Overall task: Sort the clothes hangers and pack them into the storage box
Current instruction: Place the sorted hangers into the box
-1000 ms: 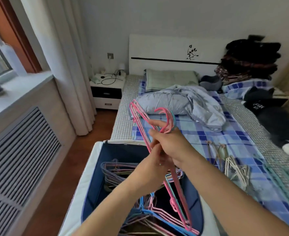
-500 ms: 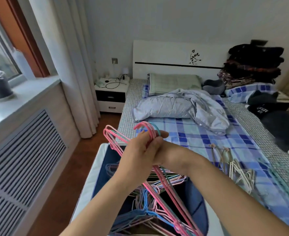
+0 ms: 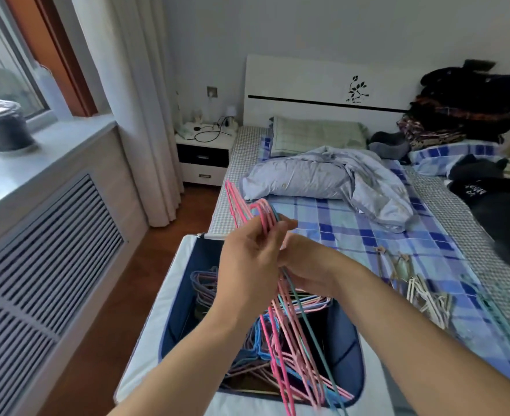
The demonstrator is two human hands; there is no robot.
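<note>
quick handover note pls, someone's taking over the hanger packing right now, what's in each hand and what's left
Left hand: grip on the bundle of pink hangers near their hooks, held over the box.
Right hand: grip on the same bundle just behind the left.
Storage box: open at the foot of the bed, already holding a tangle of coloured hangers.
Done: part of the hangers are packed.
Left: lower this bundle in, then deal with the pale hangers lying on the bed.

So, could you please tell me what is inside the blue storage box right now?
The storage box holds a loose tangle of hangers, purple, blue and pink. The held bundle of pink hangers and both forearms cover its middle, so the bottom cannot be seen.
</note>
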